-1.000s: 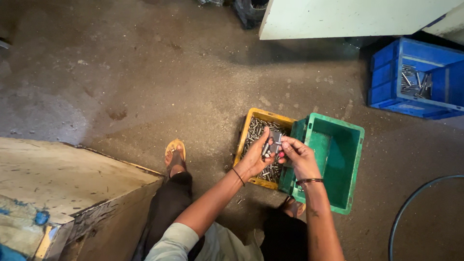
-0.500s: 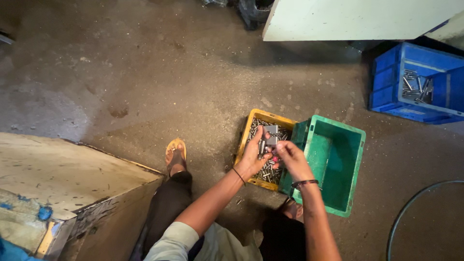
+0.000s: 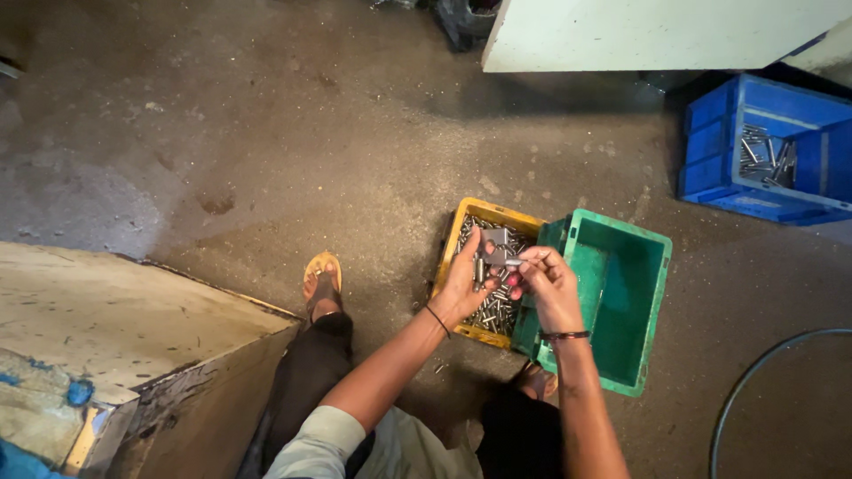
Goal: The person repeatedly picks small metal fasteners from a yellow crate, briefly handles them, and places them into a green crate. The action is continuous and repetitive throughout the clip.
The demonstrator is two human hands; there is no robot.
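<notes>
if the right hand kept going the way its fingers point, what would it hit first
The right hand points left at the small grey metal block held in the left hand, so it would likely meet that first, above the yellow crate. Depth is hard to judge.

No packages, labels, signs or screens in view; only open plastic crates on concrete floor, no visible wrapping or markings on them.

Stained concrete floor (image 3: 266, 133); worn wooden table (image 3: 115, 328) at left; pale cabinet (image 3: 657, 31) above; dim light.
</notes>
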